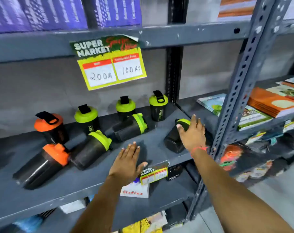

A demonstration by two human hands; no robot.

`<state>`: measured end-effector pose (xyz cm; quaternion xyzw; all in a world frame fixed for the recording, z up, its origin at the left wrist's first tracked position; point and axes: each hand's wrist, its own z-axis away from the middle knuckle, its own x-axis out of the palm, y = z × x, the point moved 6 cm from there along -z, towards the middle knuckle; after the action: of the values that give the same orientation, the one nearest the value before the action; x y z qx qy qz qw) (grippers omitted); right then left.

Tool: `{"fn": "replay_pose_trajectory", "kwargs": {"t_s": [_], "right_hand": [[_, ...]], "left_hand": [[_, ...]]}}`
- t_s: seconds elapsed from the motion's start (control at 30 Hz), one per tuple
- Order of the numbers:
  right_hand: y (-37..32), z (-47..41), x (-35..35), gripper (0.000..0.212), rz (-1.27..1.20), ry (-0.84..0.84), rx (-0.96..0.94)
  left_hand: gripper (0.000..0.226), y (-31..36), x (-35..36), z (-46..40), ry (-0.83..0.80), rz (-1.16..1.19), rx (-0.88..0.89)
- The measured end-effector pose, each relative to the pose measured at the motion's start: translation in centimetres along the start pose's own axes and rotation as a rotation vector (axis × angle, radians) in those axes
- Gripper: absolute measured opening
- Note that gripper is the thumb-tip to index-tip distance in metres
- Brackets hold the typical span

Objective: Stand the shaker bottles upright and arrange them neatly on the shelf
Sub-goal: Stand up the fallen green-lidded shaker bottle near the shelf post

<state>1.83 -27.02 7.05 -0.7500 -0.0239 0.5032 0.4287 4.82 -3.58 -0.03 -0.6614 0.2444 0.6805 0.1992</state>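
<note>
Black shaker bottles sit on a grey metal shelf (156, 137). At the back, an orange-lidded bottle (50, 126) and three green-lidded ones (87, 119) (125, 108) (158, 106) stand upright. Others lie on their sides: an orange-lidded one (43, 165) at front left, and green-lidded ones (92, 148) (129, 126) in the middle. My right hand (192, 132) rests, fingers spread, over a fallen green-lidded bottle (174, 140) at the right end. My left hand (127, 163) hovers flat and open above the shelf's front edge, holding nothing.
A yellow price sign (109, 64) hangs from the shelf above. A perforated steel upright (235, 91) stands just right of my right hand. Books (274, 105) fill the neighbouring shelf. A small price tag (153, 174) and boxes sit below the front edge.
</note>
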Motion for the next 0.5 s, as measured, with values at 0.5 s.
{"fn": "replay_pose_trajectory", "kwargs": {"t_s": [0.5], "right_hand": [[1.6,-4.7,2.2,0.066,-0.325,-0.05,0.413]], "left_hand": [[0.066,-1.3,1.9,-0.8,0.055,0.067,0.015]]}}
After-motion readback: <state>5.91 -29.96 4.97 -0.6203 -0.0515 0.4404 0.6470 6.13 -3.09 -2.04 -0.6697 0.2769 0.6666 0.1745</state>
